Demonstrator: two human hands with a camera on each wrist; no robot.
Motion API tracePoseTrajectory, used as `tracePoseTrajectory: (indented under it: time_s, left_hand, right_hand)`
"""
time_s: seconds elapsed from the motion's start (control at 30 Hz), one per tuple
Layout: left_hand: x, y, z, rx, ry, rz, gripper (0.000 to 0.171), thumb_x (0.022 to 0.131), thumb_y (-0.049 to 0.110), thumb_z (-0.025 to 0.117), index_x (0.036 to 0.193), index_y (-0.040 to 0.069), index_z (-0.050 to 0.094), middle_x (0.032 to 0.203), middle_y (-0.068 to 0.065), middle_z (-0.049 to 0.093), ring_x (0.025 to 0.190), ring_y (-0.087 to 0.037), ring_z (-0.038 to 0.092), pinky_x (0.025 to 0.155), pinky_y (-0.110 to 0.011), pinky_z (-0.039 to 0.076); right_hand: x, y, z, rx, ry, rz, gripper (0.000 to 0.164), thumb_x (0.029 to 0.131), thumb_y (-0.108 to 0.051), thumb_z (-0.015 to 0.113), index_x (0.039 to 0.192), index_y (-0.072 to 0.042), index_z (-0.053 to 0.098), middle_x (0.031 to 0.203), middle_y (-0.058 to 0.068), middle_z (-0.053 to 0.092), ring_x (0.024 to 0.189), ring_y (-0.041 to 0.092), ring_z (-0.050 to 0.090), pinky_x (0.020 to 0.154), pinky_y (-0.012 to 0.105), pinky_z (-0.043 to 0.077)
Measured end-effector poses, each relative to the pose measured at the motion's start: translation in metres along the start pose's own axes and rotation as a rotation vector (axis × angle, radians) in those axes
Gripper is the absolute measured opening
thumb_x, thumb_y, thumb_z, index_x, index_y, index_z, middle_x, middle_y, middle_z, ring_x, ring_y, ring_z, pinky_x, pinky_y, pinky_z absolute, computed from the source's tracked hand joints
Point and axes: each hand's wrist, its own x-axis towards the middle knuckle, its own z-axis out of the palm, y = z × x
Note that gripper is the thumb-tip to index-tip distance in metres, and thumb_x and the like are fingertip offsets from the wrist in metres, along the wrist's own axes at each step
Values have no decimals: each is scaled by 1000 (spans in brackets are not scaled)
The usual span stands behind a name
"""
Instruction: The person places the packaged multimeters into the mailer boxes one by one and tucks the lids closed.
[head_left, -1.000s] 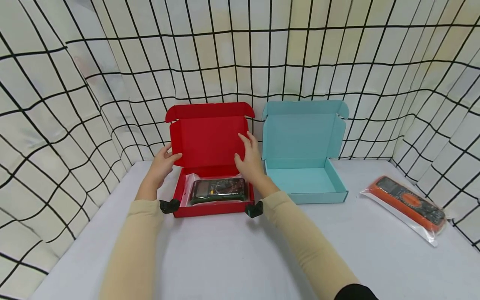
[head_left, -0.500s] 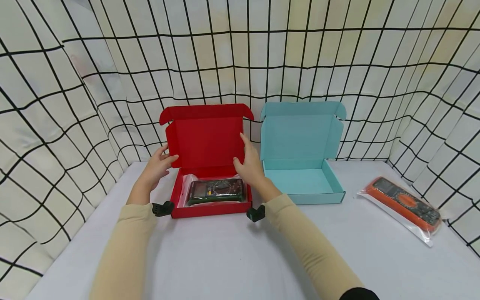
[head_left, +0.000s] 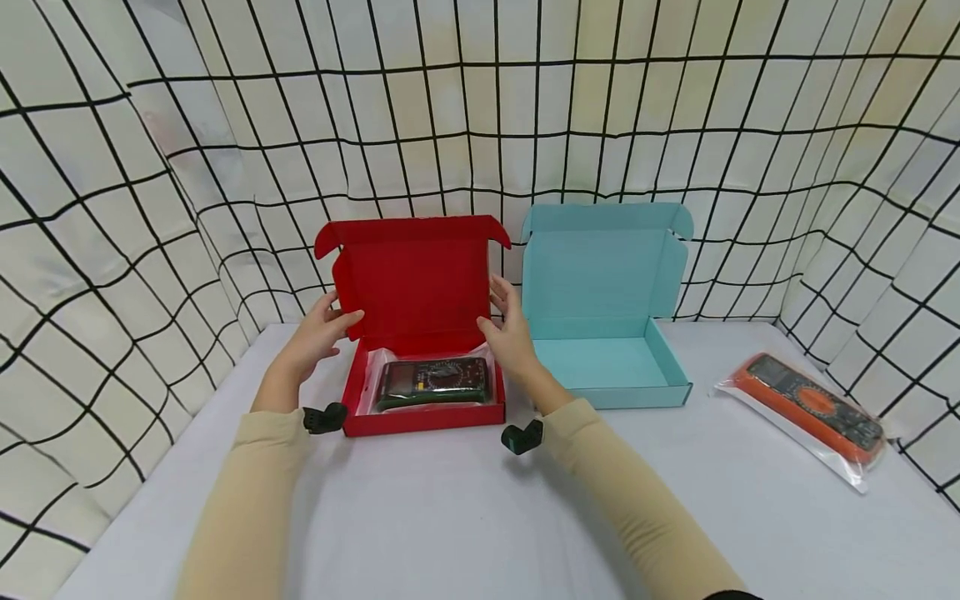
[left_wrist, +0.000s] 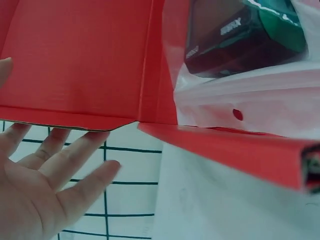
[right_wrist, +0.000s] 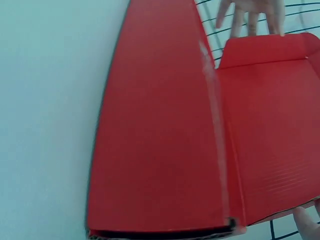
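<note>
The red box [head_left: 426, 420] stands with its lid [head_left: 416, 283] raised. Inside lies a dark multimeter [head_left: 432, 383] in clear plastic, its green end [left_wrist: 282, 25] showing in the left wrist view. My left hand [head_left: 313, 340] is at the lid's left edge, thumb in front. Its straight fingers [left_wrist: 70, 160] reach behind that edge in the left wrist view. At the lid's right edge is my right hand [head_left: 513, 333], thumb in front and fingertips partly hidden behind. Only a small part of the right hand [right_wrist: 307, 222] shows in the right wrist view.
Close on the right stands a light blue box [head_left: 611, 395], its lid [head_left: 606, 262] up and nothing inside. An orange multimeter [head_left: 813, 404] in a clear bag lies at the table's right side. Black-lined white netting [head_left: 465, 108] surrounds the white table [head_left: 435, 517].
The red lid has tipped slightly forward, its top edge lower. My right hand has shifted a little right and down along the lid's edge. The left hand stays at the left edge.
</note>
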Motion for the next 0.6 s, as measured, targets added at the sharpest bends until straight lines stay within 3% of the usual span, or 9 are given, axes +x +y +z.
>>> tracePoseTrajectory:
  time_s: [0.13, 0.33, 0.6]
  left_hand:
    - [-1, 1, -3, 38, -20, 12, 80, 107, 36, 50, 165, 10, 2, 157, -33, 30, 137, -53, 41, 107, -75, 31]
    - [-1, 1, -8, 46, -49, 22, 77, 107, 35, 48, 166, 12, 3, 159, -32, 30, 140, -54, 38, 108, -75, 29]
    - [-4, 13, -8, 16, 36, 52, 78, 107, 44, 42, 165, 9, 3, 164, -28, 24, 142, -53, 34, 113, -68, 29]
  right_hand:
    - [0, -6, -6, 101, -4, 41, 63, 101, 7, 44, 158, 2, 17, 163, 21, 26, 149, 42, 28, 116, 54, 33]
    - [2, -15, -20, 77, -58, 102, 63, 102, 0, 46, 160, 3, 21, 159, 25, 31, 146, 45, 33, 115, 52, 36]
    - [4, -20, -30, 115, -114, 212, 64, 103, -5, 49, 161, -1, 25, 166, 18, 24, 147, 41, 34, 116, 54, 33]
